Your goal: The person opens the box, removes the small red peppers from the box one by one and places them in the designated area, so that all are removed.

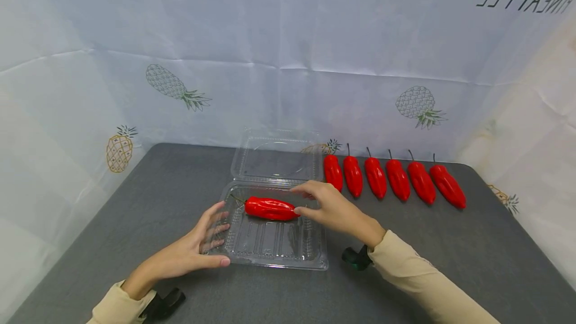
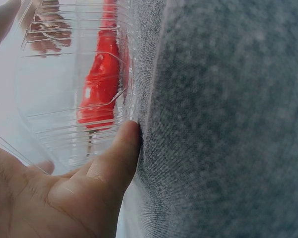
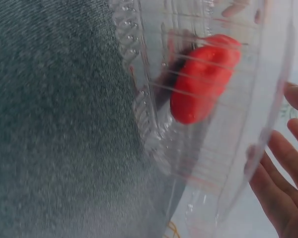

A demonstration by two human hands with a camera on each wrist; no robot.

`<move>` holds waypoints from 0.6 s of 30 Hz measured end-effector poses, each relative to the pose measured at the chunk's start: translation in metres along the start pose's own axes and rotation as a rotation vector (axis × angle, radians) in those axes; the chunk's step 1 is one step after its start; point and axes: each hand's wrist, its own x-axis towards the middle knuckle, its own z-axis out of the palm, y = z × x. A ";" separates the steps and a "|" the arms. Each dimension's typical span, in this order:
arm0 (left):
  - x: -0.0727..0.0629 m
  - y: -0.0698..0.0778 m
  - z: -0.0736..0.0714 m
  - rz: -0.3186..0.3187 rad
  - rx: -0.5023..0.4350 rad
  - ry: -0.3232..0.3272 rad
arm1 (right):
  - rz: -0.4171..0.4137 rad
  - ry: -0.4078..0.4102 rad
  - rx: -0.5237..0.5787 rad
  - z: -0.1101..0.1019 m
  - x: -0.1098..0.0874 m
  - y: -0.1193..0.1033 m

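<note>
A red chili pepper [image 1: 271, 209] lies crosswise in the rear part of the base of a clear plastic clamshell box [image 1: 274, 265], its stem pointing left. My left hand [image 1: 191, 250] is spread at the box's left side, fingers along the wall and thumb by the front left corner. Seen from the left wrist, the thumb [image 2: 124, 148] rests low against the ribbed wall. Over the right rear rim hovers my right hand [image 1: 335, 206], fingers slightly bent, close to the pepper's tip. In the right wrist view, the pepper [image 3: 206, 79] lies apart from those fingers [image 3: 275, 186].
The box's clear lid [image 1: 279, 161] stands open behind the base, leaning back. To its right, several more red peppers [image 1: 398, 179] lie in a row, stems toward the back. All are on a dark grey table [image 1: 180, 189] before a pineapple-print cloth [image 1: 279, 29].
</note>
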 end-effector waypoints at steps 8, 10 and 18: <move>0.000 0.000 0.001 0.004 0.007 -0.003 | -0.021 -0.024 -0.030 0.014 0.007 0.002; 0.000 0.001 0.001 0.009 0.010 -0.007 | -0.027 -0.021 -0.043 0.018 0.008 0.002; 0.000 -0.001 0.001 -0.013 0.007 0.000 | -0.026 -0.013 -0.048 0.031 0.014 0.001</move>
